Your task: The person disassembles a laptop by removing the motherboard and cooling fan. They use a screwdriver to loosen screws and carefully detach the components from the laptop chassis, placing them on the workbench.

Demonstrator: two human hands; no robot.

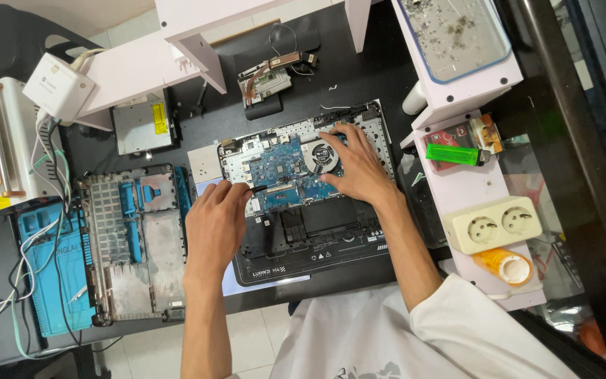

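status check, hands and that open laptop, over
Left hand pinching a dark tool at the blue motherboard. Right hand flat beside the fan. Nothing in the way.

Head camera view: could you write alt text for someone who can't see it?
Seen from above, a person's two hands work on an opened laptop on a black desk: the left hand pinches a thin dark tool at the blue circuit board, the right hand rests by the fan. The removed bottom cover lies to the left.
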